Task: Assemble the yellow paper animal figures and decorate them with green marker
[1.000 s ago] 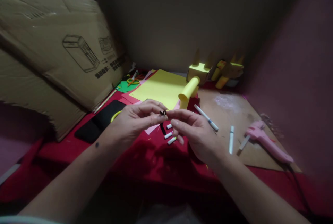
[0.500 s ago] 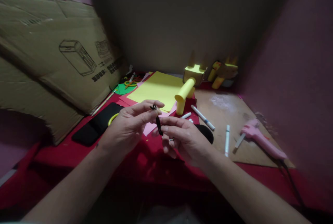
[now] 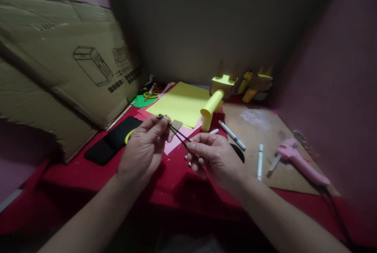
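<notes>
A thin black cord (image 3: 179, 132) is stretched in a doubled line between my two hands. My left hand (image 3: 144, 143) pinches its looped upper end between thumb and fingers. The other end is pinched by my right hand (image 3: 216, 155), whose lower fingers curl beneath. A small brown cardboard piece (image 3: 176, 124) shows just behind the cord. Beyond my hands lie yellow paper sheets (image 3: 182, 102) over pink paper (image 3: 179, 140). A yellow paper tube model (image 3: 212, 104) with a box-like top stands behind my right hand.
A black phone (image 3: 110, 143) lies left of my left hand. A large cardboard sheet (image 3: 59, 68) leans at the left. On the right, a cardboard mat (image 3: 250, 127) bears markers (image 3: 260, 162) and a pink glue gun (image 3: 303, 161) with a cable.
My hands have moved apart, and the bunched black cord is now drawn out between them. The cardboard piece has come into view. The whole view has shifted slightly.
</notes>
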Tool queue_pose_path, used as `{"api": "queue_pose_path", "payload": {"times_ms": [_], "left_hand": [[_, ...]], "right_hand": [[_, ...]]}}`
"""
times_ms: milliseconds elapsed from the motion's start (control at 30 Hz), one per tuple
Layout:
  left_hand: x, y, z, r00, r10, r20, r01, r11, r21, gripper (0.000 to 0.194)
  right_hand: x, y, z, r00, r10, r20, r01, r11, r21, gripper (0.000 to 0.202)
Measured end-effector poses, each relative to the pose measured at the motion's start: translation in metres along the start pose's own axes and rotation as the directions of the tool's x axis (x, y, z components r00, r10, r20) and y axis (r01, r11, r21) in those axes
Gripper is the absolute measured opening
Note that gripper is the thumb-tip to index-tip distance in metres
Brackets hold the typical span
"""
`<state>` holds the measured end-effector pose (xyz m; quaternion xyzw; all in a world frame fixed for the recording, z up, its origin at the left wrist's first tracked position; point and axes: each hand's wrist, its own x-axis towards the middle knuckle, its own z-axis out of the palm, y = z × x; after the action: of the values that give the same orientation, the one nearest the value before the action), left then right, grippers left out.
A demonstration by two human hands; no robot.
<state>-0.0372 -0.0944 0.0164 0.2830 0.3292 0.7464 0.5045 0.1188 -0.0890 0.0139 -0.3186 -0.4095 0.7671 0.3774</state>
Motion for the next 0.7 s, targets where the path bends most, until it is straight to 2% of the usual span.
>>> {"api": "queue_pose_path", "payload": {"times_ms": [267,500,700], "left_hand": [[-0.003,0.001,0.003,1.000,-0.018,-0.011,0.018,1.000,-0.010,0.016],[-0.003,0.001,0.001,0.999,-0.046,-0.017,0.046,0.998,-0.041,0.017],[-0.003,0.003,-0.008,0.992,-0.120,-0.035,0.122,0.991,0.048,0.016]], "right_hand": [[-0.001,0.002,-0.001,0.997,-0.073,0.017,0.074,0.992,-0.099,0.030],[-0.001,0.001,-0.001,0.991,-0.134,0.023,0.136,0.982,-0.131,0.025],[-0.001,-0.002,-0.004,0.997,-0.075,0.014,0.076,0.992,-0.100,0.021]]}}
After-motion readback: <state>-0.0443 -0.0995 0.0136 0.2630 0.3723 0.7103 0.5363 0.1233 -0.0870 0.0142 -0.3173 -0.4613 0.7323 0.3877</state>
